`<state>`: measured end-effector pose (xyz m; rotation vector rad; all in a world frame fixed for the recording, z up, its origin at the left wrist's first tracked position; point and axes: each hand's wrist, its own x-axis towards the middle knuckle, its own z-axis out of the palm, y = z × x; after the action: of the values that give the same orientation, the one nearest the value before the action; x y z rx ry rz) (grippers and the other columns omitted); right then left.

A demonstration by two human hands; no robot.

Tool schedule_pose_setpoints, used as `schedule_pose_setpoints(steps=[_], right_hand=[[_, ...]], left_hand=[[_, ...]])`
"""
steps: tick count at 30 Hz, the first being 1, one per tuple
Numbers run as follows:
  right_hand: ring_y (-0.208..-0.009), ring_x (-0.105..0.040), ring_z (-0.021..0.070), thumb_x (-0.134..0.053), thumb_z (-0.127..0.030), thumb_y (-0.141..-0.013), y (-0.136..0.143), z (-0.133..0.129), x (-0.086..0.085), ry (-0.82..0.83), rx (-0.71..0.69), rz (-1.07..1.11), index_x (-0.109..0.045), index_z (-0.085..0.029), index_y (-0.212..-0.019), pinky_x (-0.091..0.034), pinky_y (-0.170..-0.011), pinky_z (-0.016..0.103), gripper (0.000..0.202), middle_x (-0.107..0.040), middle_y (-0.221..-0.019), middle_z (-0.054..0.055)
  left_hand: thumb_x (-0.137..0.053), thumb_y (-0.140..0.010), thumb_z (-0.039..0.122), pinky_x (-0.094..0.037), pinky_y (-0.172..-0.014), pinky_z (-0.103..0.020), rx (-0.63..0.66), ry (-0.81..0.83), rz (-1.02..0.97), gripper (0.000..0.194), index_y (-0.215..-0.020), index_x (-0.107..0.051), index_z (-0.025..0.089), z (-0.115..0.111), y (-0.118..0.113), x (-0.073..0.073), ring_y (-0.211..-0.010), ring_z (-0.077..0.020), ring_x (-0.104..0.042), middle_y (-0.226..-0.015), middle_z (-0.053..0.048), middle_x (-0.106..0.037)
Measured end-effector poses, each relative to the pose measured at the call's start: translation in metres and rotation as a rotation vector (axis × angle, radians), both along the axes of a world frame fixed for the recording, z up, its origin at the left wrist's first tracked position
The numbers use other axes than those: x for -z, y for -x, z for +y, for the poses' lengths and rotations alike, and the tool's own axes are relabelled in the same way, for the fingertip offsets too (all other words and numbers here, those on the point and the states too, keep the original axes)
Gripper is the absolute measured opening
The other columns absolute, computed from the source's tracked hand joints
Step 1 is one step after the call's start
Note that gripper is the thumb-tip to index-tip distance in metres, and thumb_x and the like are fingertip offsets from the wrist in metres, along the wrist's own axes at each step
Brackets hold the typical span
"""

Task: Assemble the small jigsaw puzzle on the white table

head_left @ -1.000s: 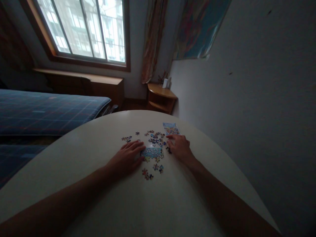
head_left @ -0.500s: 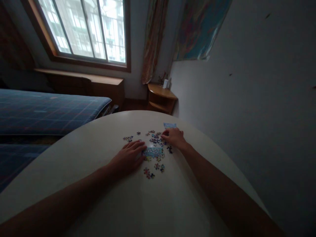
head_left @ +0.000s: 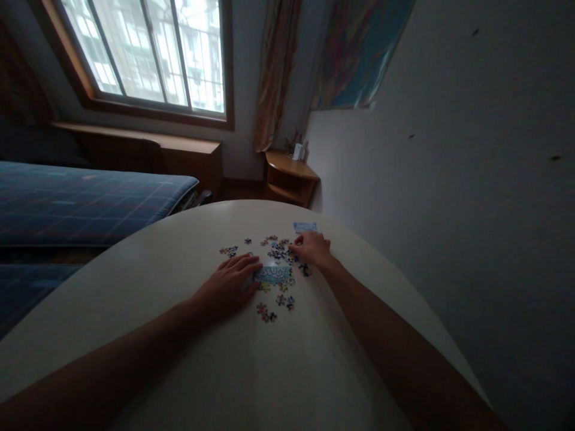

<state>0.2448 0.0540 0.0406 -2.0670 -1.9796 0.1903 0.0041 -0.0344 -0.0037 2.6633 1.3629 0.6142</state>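
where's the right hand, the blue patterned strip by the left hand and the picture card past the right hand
Right hand (head_left: 315,248), head view: back of the hand.
Blue patterned strip (head_left: 275,275), head view: middle of its upper face.
Picture card (head_left: 305,227), head view: its uncovered far part.

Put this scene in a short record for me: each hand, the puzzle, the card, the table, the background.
left hand: flat, at the left end of the assembled puzzle strip
right hand: at the loose jigsaw pieces; grip unclear
picture card: beyond right hand, partly hidden
table: white, rounded
background: plaid mattress, window
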Motion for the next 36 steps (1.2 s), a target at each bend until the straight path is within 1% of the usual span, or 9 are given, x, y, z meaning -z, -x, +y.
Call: schedule_pose_setpoints(steps=[5, 10, 13, 18, 22, 26, 28, 33, 36], right_hand=[[-0.102, -0.066, 0.0269, -0.074, -0.032, -0.078, 0.001, -0.005, -0.005, -0.03, -0.033, 0.106, -0.073, -0.02, -0.091, -0.044, -0.095, 0.046, 0.018, -0.075, -0.1, 0.007], [-0.086, -0.07, 0.0156, -0.07, -0.03, -0.086, -0.005, -0.034, -0.014, -0.08, -0.165, 0.27, -0.07, -0.02, -0.1, -0.052, -0.081, 0.03, 0.018, -0.076, -0.094, 0.004], [-0.075, -0.07, 0.0169, -0.072, -0.031, -0.084, -0.011, -0.061, -0.01, -0.114, -0.312, 0.474, -0.071, -0.018, -0.087, -0.053, -0.072, 0.03, 0.014, -0.075, -0.083, 0.005], [-0.081, -0.069, 0.0163, -0.067, -0.031, -0.089, -0.016, -0.097, 0.009, -0.145, -0.482, 0.523, -0.069, -0.021, -0.088, -0.052, -0.077, 0.029, 0.01, -0.075, -0.088, 0.003], [-0.084, -0.068, 0.0152, -0.065, -0.027, -0.091, -0.014, -0.111, 0.017, -0.112, -0.694, 0.424, -0.067, -0.022, -0.091, -0.051, -0.081, 0.028, 0.006, -0.075, -0.09, 0.002], [-0.086, -0.068, 0.0151, -0.062, -0.025, -0.093, -0.011, -0.116, 0.018, -0.185, -0.918, 0.387, -0.07, -0.022, -0.095, -0.051, -0.084, 0.028, 0.009, -0.075, -0.09, 0.003], [-0.084, -0.069, 0.0146, -0.062, -0.024, -0.093, -0.012, -0.115, 0.018, -0.187, -0.887, 0.434, -0.072, -0.023, -0.096, -0.051, -0.082, 0.027, 0.01, -0.075, -0.089, 0.003], [-0.065, -0.066, 0.0115, -0.072, -0.024, -0.084, -0.016, -0.109, 0.018, -0.052, -0.605, 0.496, -0.073, -0.025, -0.101, -0.052, -0.066, 0.022, 0.016, -0.074, -0.077, -0.002], [-0.063, -0.064, 0.0119, -0.074, -0.028, -0.083, -0.017, -0.107, 0.016, -0.055, -0.581, 0.466, -0.074, -0.023, -0.089, -0.051, -0.063, 0.023, 0.008, -0.073, -0.074, -0.001]], left_hand=[[-0.05, -0.096, 0.033, -0.036, -0.115, -0.052, 0.001, 0.01, -0.008, 0.041, -0.134, -0.057, 0.019, 0.0, 0.0, -0.001, -0.138, -0.0272, -0.044, -0.145, -0.009, -0.054], [-0.052, -0.095, 0.032, -0.036, -0.115, -0.053, 0.004, -0.008, -0.02, 0.041, -0.135, -0.055, 0.02, 0.0, 0.0, -0.001, -0.138, -0.0278, -0.044, -0.146, -0.009, -0.054], [-0.05, -0.096, 0.027, -0.035, -0.115, -0.054, 0.089, -0.054, -0.044, 0.039, -0.135, -0.055, 0.024, -0.002, -0.001, -0.003, -0.138, -0.0274, -0.044, -0.146, -0.007, -0.053], [-0.049, -0.098, 0.025, -0.036, -0.115, -0.051, 0.368, -0.045, -0.016, 0.04, -0.138, -0.053, 0.031, -0.008, -0.002, -0.01, -0.137, -0.0248, -0.045, -0.147, -0.003, -0.052], [-0.046, -0.099, 0.025, -0.038, -0.113, -0.051, 0.35, -0.018, -0.005, 0.035, -0.131, -0.059, 0.027, -0.01, -0.002, -0.013, -0.132, -0.0248, -0.051, -0.142, -0.005, -0.057], [-0.047, -0.098, 0.025, -0.044, -0.108, -0.049, 0.347, -0.013, 0.0, 0.033, -0.128, -0.061, 0.025, -0.011, -0.002, -0.014, -0.13, -0.0252, -0.053, -0.141, -0.006, -0.058], [-0.046, -0.099, 0.025, -0.045, -0.107, -0.048, 0.341, -0.005, 0.001, 0.034, -0.129, -0.061, 0.026, -0.012, -0.002, -0.015, -0.13, -0.0252, -0.053, -0.142, -0.006, -0.057], [-0.047, -0.098, 0.025, -0.043, -0.11, -0.048, 0.329, 0.006, 0.004, 0.036, -0.131, -0.06, 0.027, -0.014, -0.002, -0.016, -0.131, -0.0251, -0.052, -0.143, -0.005, -0.056], [-0.05, -0.097, 0.027, -0.043, -0.11, -0.048, 0.324, 0.005, -0.008, 0.035, -0.131, -0.06, 0.028, -0.014, -0.002, -0.015, -0.131, -0.0252, -0.052, -0.144, -0.004, -0.056]])
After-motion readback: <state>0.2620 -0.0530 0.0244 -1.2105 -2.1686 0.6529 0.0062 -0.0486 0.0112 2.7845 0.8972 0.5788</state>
